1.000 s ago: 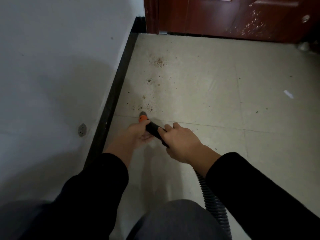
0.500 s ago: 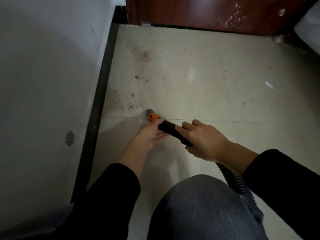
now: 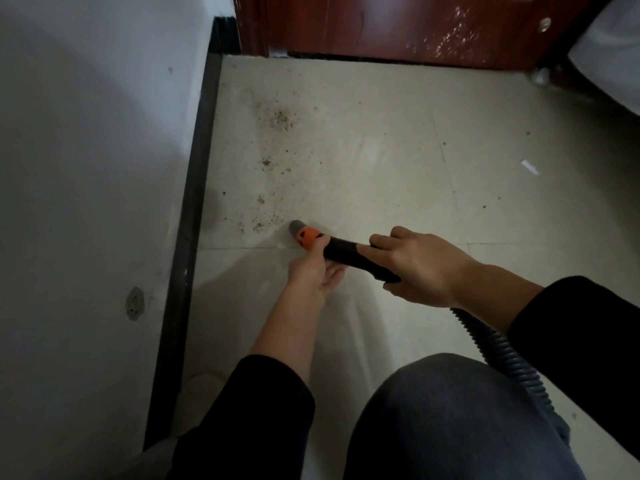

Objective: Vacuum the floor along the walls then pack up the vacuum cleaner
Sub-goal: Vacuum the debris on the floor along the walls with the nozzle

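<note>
The grey nozzle tip (image 3: 297,225) sits right down on the floor tile (image 3: 381,161), just past a tile seam (image 3: 239,248) and a little way off the black baseboard (image 3: 194,202), which runs along the left under the white wall (image 3: 86,150). There's a strip of bare tile between the tip and that baseboard. The nearest patch of grit (image 3: 263,221) is just beside the tip on the wall side.

More crumbs trail up the same strip toward the corner, with the biggest brownish pile (image 3: 280,119) well ahead, nearer the dark red door (image 3: 398,26) that closes off the far end. To the right the floor opens wide, with only a small white scrap (image 3: 530,167) and a few dark specks.

Grip-wise, the left hand (image 3: 311,275) is wrapped around the front of the black tube (image 3: 346,254), thumb up against the orange collar (image 3: 308,237) and fingers curled underneath. The right hand (image 3: 422,268) is clamped over the back end of the tube, where the ribbed hose (image 3: 502,355) comes out and runs back past a grey-trousered knee (image 3: 450,417) at the bottom. Both sleeves are black.

The tiles are pale beige and scuffed, the light's dim, and the door's lower part has white flecks. There's a round grey patch (image 3: 135,303) low on the wall, and something white (image 3: 609,64) pokes in at the top right, though I can't tell what it is.
</note>
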Demonstrator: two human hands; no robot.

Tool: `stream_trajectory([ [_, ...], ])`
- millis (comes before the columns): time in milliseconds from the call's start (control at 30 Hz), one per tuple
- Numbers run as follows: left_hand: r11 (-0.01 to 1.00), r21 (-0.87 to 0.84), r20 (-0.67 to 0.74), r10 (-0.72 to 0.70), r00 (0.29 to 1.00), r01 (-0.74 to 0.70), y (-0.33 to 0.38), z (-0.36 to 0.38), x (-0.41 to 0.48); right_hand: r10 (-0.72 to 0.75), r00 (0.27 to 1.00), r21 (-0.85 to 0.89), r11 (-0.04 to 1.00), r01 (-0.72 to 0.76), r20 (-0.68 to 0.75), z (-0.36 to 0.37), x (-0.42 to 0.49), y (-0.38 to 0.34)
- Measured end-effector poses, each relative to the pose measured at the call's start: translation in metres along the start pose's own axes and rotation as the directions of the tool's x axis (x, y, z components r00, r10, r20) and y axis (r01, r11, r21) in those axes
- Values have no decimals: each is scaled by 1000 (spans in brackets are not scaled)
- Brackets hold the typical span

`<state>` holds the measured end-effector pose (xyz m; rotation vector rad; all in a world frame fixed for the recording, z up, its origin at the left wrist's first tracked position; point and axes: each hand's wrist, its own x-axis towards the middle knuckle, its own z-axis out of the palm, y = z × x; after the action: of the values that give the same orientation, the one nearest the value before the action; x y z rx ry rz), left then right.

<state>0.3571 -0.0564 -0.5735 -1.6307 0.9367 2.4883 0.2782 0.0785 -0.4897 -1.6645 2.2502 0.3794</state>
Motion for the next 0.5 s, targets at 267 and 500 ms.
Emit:
stream_trajectory([
  [267,998,-58,-135,25,991,-33,13,-7,6,-44,999,-39,998,44,-4,-6,28,-6],
  [500,992,-97,-241,54,969,-80,15,-14,10,-86,996,-33,996,85,-25,-5,41,-13],
])
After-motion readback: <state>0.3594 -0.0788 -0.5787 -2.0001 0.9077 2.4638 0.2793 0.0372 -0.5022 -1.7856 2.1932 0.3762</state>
